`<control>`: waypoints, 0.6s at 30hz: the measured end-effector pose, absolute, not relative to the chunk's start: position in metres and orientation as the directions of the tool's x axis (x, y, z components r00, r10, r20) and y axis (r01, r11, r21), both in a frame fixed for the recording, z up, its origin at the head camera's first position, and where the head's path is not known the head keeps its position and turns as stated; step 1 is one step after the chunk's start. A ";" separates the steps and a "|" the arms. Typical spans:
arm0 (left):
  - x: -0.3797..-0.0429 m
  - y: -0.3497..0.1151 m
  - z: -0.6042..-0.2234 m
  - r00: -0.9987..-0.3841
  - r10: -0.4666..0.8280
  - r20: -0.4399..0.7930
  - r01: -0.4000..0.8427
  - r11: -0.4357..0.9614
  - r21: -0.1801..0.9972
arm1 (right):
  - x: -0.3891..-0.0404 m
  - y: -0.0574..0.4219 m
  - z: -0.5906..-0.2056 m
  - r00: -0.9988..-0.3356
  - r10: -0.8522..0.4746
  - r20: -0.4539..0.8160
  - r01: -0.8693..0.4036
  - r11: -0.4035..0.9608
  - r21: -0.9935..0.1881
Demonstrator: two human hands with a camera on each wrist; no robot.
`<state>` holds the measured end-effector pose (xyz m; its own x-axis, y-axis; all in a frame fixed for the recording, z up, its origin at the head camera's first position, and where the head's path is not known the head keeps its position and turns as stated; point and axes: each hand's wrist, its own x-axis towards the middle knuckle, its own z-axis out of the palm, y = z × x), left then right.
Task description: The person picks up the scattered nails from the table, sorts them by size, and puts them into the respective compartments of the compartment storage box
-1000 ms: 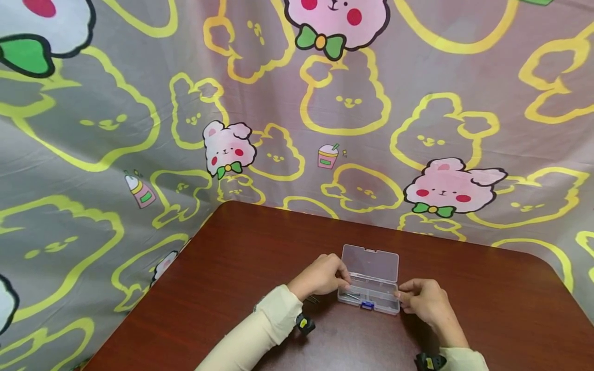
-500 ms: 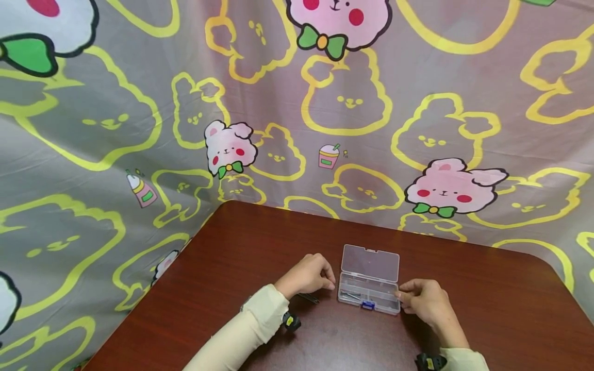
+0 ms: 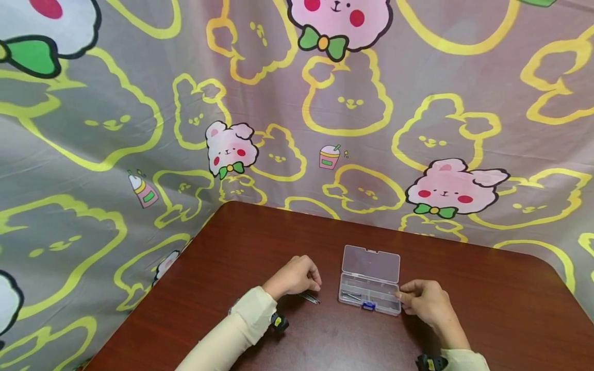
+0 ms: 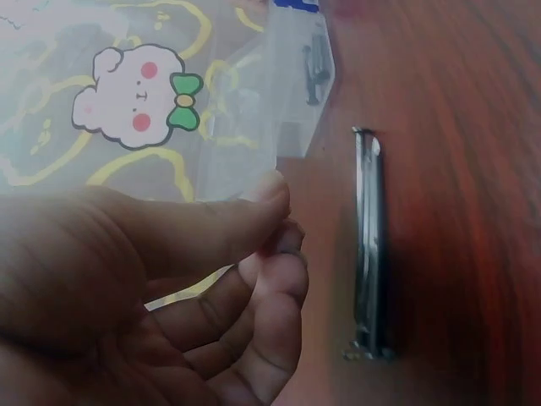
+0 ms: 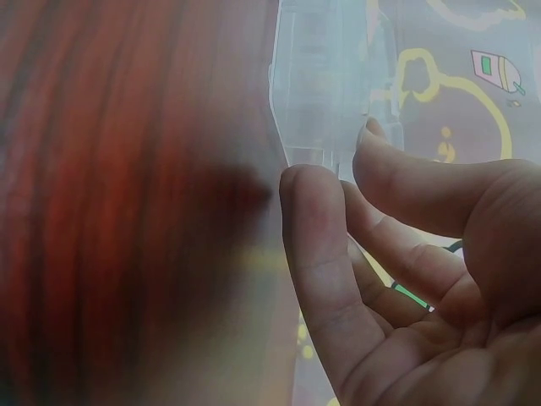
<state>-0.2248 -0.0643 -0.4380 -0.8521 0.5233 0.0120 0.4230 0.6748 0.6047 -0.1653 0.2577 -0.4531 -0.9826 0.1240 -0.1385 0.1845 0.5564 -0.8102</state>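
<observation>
Apparently nails (image 4: 369, 245) near left hand (image 3: 293, 277); right hand (image 3: 426, 300) pinches clear box (image 3: 384, 309).

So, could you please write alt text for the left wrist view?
A person's left-hand grip, loosely curled, is beside slim silvery metal nails on a reddish-brown wooden table. Beyond is a clear plastic box holding similar metal pieces.

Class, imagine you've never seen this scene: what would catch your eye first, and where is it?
Probably the cloth backdrop first, with its pink rabbit faces, rising behind the table. Next, the clear box stands open on that table, the right hand pinching its right end. Left of the box, the left hand is near some metal nails.
</observation>
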 end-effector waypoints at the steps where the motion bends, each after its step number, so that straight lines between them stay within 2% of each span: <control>1: -0.225 -0.066 -0.439 -0.851 0.525 0.019 0.429 0.673 0.602 | -0.165 0.258 -0.453 -0.983 0.123 -0.139 0.185 0.557 -0.810; 11: -0.229 -0.083 -0.447 -0.853 0.521 0.020 0.439 0.697 0.567 | -0.165 0.257 -0.453 -0.984 0.120 -0.133 0.178 0.548 -0.817; 18: -0.228 -0.087 -0.446 -0.851 0.525 -0.009 0.418 0.688 0.593 | -0.165 0.257 -0.454 -0.986 0.119 -0.118 0.164 0.549 -0.820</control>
<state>-0.2282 -0.0872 -0.4458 -0.8509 0.5252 -0.0094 0.4182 0.6880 0.5931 -0.1645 0.2574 -0.4542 -0.9859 0.1188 -0.1176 0.1639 0.5485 -0.8199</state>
